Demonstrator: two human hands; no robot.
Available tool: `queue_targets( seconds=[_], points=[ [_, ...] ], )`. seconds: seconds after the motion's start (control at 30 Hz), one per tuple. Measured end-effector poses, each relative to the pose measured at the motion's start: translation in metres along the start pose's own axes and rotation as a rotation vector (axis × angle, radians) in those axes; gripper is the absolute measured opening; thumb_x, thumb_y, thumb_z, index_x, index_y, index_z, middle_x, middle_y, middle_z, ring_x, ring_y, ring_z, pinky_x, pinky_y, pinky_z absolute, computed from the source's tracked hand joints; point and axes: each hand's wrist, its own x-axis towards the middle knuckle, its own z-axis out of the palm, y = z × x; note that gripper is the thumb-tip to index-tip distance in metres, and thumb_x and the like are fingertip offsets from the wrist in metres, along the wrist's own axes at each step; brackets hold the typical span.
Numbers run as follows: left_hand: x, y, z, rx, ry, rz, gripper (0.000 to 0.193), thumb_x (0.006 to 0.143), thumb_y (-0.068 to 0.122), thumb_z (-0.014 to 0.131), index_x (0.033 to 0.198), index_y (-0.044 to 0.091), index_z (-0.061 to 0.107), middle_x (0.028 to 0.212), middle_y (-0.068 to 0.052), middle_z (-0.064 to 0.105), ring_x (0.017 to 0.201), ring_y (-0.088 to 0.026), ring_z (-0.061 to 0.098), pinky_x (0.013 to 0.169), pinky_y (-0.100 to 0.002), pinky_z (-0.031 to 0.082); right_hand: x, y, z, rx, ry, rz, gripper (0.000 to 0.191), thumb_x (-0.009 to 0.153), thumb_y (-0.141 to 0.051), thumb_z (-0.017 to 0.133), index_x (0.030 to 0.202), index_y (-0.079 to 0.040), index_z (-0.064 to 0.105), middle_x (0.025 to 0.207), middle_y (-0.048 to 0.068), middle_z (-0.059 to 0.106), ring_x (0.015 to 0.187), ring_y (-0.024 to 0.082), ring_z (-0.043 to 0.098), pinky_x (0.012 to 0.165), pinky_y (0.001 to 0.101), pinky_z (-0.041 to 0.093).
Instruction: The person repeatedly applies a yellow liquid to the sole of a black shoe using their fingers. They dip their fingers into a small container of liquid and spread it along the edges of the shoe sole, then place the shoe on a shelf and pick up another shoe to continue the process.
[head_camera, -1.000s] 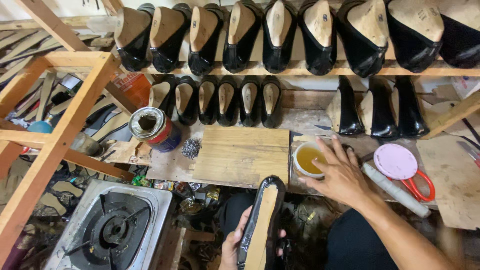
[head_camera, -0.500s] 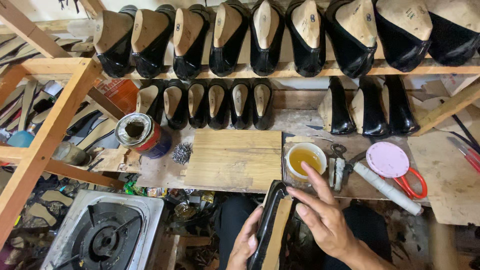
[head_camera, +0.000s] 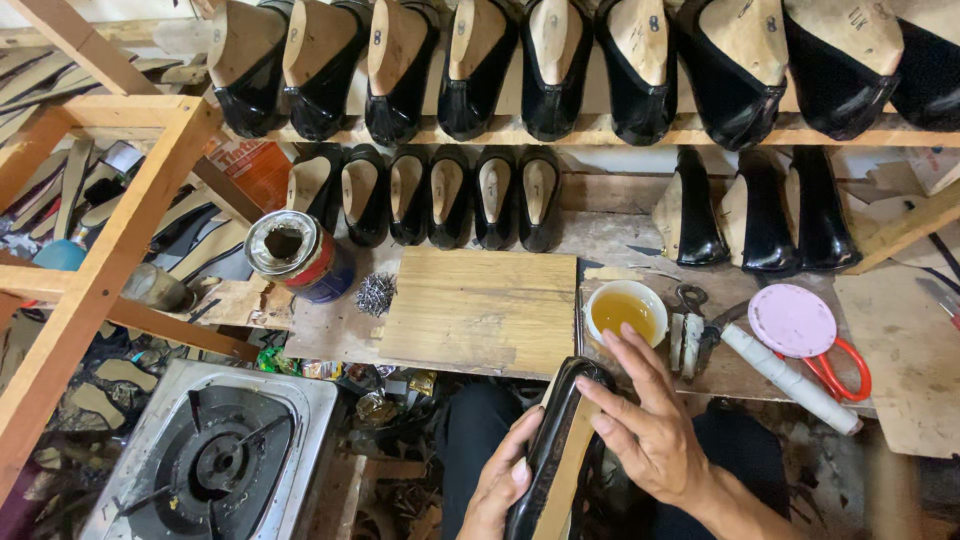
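The left hand (head_camera: 497, 480) wraps the near end of a black shoe (head_camera: 560, 440) from the left, its fingers curled against the glossy upper and the thumb lying along the tan sole edge, so the shoe stands sole-up over the person's lap. The right hand (head_camera: 650, 425) rests on the shoe's far end from the right, fingers (head_camera: 625, 365) loosely spread and extended, the fingertips touching the sole near the toe rather than pinching it. Just beyond those fingertips sits a small white bowl of amber glue (head_camera: 625, 312) (its rim nearly touches the nearest fingertip in this view). Right of the bowl lie pincers (head_camera: 690, 325), a white roll (head_camera: 785, 375) and a pink lid (head_camera: 792, 320); left of the fingers lies a wooden board (head_camera: 480, 310).
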Motion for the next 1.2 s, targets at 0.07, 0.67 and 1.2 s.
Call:
queue_targets(
  seconds=[0.07,0.67,1.2],
  points=[
    [0.0,0.0,0.001,-0.053,0.071,-0.097,0.083,0.091,0.042,0.062,0.154,-0.005,0.036,0.165,-0.019,0.034,0.149,-0.03,0.042,0.121,-0.044,0.034,-0.003,0.0,0.002,-0.007,0.018,-0.003,0.035,0.098,-0.03,0.059,0.129,-0.018,0.071,0.162,0.018,0.039,0.155,0.038,0.028,0.127,0.05,0.025],
    [0.0,0.002,0.011,0.051,-0.038,0.059,0.072,0.097,0.032,0.058,0.153,-0.008,0.04,0.167,-0.019,0.03,0.157,-0.031,0.029,0.128,-0.043,0.022,0.003,-0.002,-0.015,-0.115,0.098,-0.071,0.029,0.096,-0.028,0.061,0.119,-0.015,0.075,0.155,0.019,0.046,0.149,0.038,0.038,0.124,0.0476,0.033],
    [0.0,0.006,0.014,0.073,0.021,-0.026,0.073,0.095,0.034,0.058,0.152,-0.008,0.04,0.166,-0.018,0.032,0.155,-0.029,0.033,0.125,-0.041,0.026,-0.006,0.006,-0.002,-0.252,0.102,-0.168,0.029,0.093,-0.033,0.065,0.119,-0.022,0.072,0.155,0.012,0.045,0.147,0.033,0.035,0.125,0.051,0.027]
  ],
)
